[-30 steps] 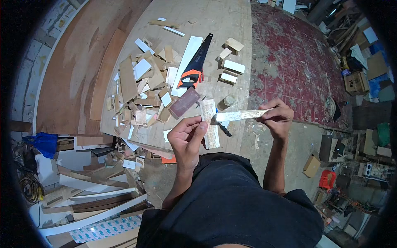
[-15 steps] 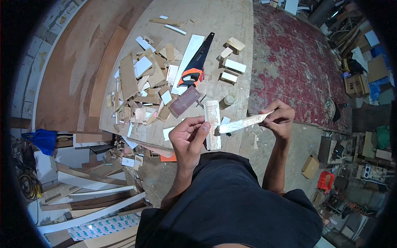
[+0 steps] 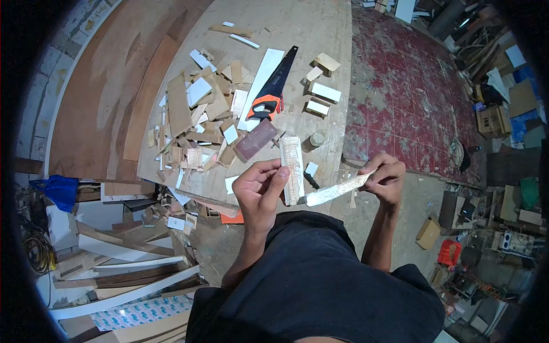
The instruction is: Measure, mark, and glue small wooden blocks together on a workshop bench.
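My left hand (image 3: 258,188) is closed on a short rectangular wood piece (image 3: 294,171), thumb across its front. The piece stands nearly upright, its facing side streaked with whitish smears. In my right hand (image 3: 386,178) a thin wood strip (image 3: 338,190) is pinched by one end. The strip's other end is coated white, lying low beside the wood piece's bottom right corner; I cannot tell if they touch. Just beyond the hands, a small jar (image 3: 317,138) and a maroon rectangular block (image 3: 255,141) sit on the worktable (image 3: 297,23).
A handsaw (image 3: 275,83) with an orange and black handle lies on a white board. Several small wood blocks (image 3: 325,92) stand in a row to its right. Heaped offcuts (image 3: 214,106) cover the table's left. Long boards (image 3: 126,294) are stacked at lower left.
The strip in my right hand has swung down and toward me, from the middle of the wood piece to its bottom corner. My left hand has barely moved.
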The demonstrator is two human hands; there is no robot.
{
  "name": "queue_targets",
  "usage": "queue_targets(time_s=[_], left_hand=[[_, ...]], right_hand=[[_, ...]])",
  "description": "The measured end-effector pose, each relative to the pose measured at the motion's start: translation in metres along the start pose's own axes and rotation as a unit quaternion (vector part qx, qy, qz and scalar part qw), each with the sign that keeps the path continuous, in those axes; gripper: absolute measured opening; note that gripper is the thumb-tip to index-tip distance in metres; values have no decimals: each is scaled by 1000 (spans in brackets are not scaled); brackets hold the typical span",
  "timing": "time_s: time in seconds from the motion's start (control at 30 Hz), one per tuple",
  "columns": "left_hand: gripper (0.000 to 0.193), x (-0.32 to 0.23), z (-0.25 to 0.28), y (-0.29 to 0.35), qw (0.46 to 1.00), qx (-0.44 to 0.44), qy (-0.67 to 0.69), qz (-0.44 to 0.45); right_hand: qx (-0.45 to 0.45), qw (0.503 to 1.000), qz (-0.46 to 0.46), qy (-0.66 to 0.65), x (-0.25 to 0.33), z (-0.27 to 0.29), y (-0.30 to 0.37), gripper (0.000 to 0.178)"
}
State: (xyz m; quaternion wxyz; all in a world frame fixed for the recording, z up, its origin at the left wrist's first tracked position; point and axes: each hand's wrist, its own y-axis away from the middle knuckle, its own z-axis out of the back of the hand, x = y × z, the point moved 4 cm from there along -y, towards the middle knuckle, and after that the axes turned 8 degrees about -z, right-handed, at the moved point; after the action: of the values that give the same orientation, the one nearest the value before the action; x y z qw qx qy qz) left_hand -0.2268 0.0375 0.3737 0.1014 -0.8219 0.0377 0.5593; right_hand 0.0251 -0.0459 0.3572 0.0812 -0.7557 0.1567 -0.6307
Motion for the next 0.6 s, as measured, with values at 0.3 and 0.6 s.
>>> queue_targets(time_s=[0.3,0.6], left_hand=[[20,-1,0,5,999,29,-15,6],[19,-2,-1,4,998,55,-27,8]], right_hand=[[-62,996,22,65,-9,10,-22,15],[-94,995,35,29,-7,19,-26,19]])
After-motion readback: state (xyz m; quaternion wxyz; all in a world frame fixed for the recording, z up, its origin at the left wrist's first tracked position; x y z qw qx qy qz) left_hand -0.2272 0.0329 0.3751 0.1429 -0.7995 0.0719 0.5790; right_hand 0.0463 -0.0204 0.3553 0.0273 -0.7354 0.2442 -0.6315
